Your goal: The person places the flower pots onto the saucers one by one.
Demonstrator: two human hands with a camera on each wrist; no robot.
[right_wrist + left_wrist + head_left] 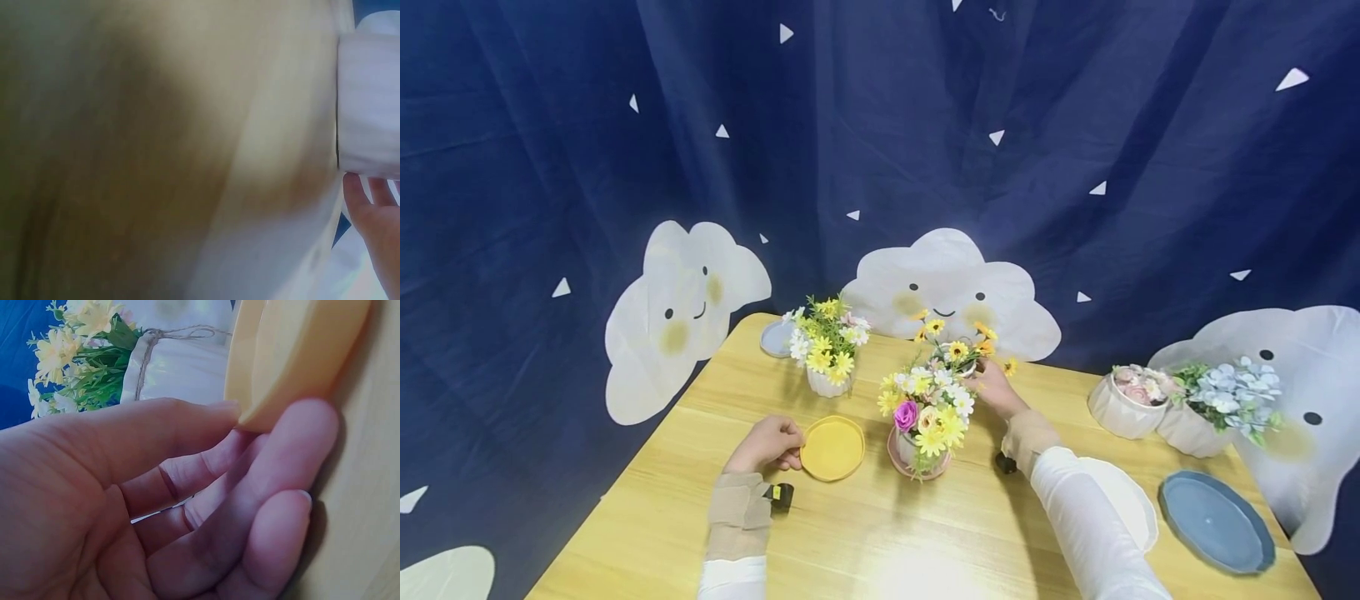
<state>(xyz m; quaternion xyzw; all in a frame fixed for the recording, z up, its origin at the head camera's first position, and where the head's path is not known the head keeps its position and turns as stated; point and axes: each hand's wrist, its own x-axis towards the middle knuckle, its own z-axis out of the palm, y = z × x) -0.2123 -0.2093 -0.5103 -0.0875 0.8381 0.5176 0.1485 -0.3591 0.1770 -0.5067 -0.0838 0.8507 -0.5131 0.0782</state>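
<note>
My left hand [769, 443] pinches the near-left rim of a round yellow saucer [832, 448] on the wooden table. Close up in the left wrist view, thumb and fingers meet at the saucer's edge [294, 369]. At the back, my right hand [997, 390] holds the right side of a pot with orange sunflowers [958, 351]; its lower part is hidden behind other flowers. The right wrist view shows fingers against the white side of this pot [372, 103]. In front of it, a pot of mixed flowers [934, 408] stands on a pink saucer [945, 471].
A white pot of yellow and white flowers [829, 379] stands back left, beside a light blue saucer [775, 338]. To the right are a pink-flower pot [1123, 408], a blue-flower pot [1195, 429], a white plate [1123, 496] and a blue oval tray [1217, 521].
</note>
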